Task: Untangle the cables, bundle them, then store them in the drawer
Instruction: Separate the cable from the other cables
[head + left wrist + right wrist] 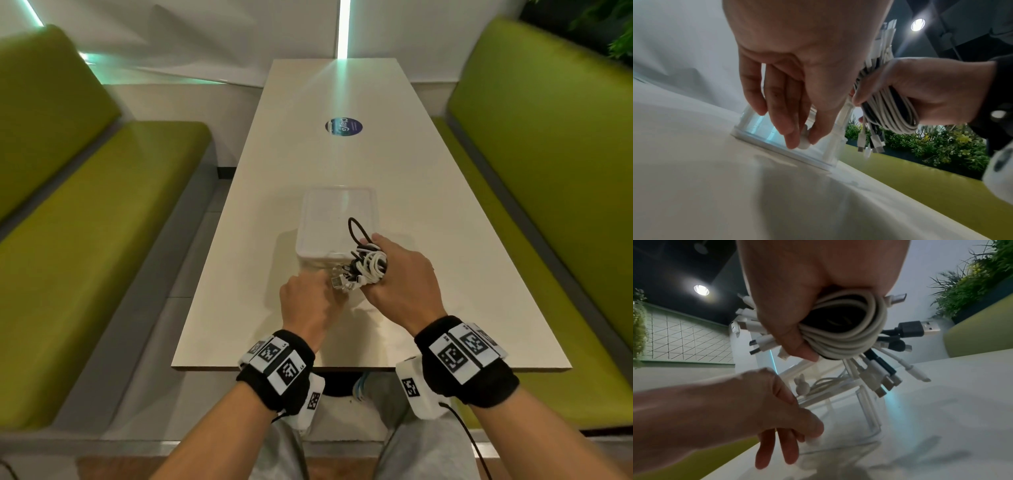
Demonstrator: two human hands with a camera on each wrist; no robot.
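I find the cables (371,265) coiled into one white-and-black bundle at frame centre in the head view, held above the near right corner of the drawer box (329,219). My right hand (400,274) grips the coil, fingers (797,344) curled tight around it; plug ends hang loose below. A black loop (358,229) sticks up from the bundle. The clear box stands on the table (445,205), mid-frame. My left hand (308,301) is at the box's lower front, thumb and fingers (791,129) pinching a small white knob (804,143). Inside the box I see another white cable (826,384). Green benches (85,222) flank the table, left and right of frame.
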